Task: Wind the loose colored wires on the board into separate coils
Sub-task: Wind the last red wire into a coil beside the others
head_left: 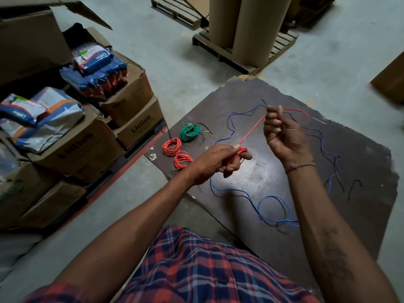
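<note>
Above a dark, worn board [258,176] lying on the concrete floor, the left hand [220,161] grips a small bundle of red wire [253,131], its fingers curled round the wound loops with the thumb pressed on top. From that bundle the same wire runs taut, up and to the right, to the right hand [282,133], which is raised with the fingers bent and pinches the strand near their tips; the free end arcs on past the hand to the right, above the board.

At the board's left edge sit three finished coils: a green coil [189,132] farthest from the person, then an orange-red coil [171,146] just below and left of it, and a second orange-red coil [182,159] beside that one, nearest the left hand. They lie close together, apart from the loose wires.

A long blue wire [260,205] wanders loose over the board, passing under both arms and looping near the right forearm. Thin black wire [335,165] tangles alongside it on the right side.

Stacked cardboard boxes [87,138] with blue packets [96,71] on them stand to the left. Large brown paper rolls [247,25] stand on a pallet [244,53] farther back
</note>
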